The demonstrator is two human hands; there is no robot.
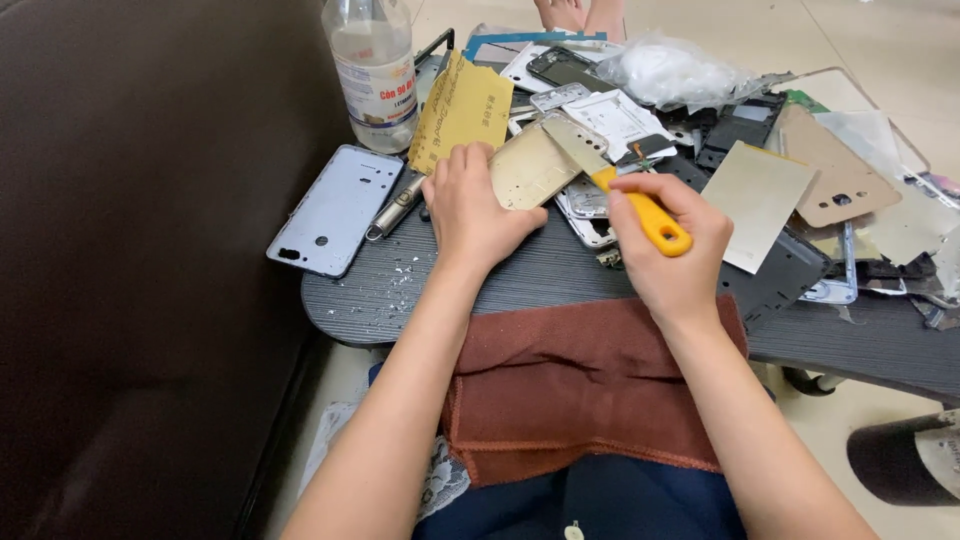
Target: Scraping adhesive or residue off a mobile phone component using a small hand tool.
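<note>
The left hand is pressing down flat, fingers extended, on the near edge of a gold-coloured phone panel that is lying on the dark ribbed bench. The right hand is closing fully around the yellow handle of a scraper, whose metal blade is resting tilted against the upper surface of the panel. A sheet of yellow sandpaper is leaning just behind the left hand, beside a clear plastic bottle. A pale blue phone back cover is lying at the bench's left edge, with a metal tool between it and the left hand. A brown cloth is draping over the person's lap.
</note>
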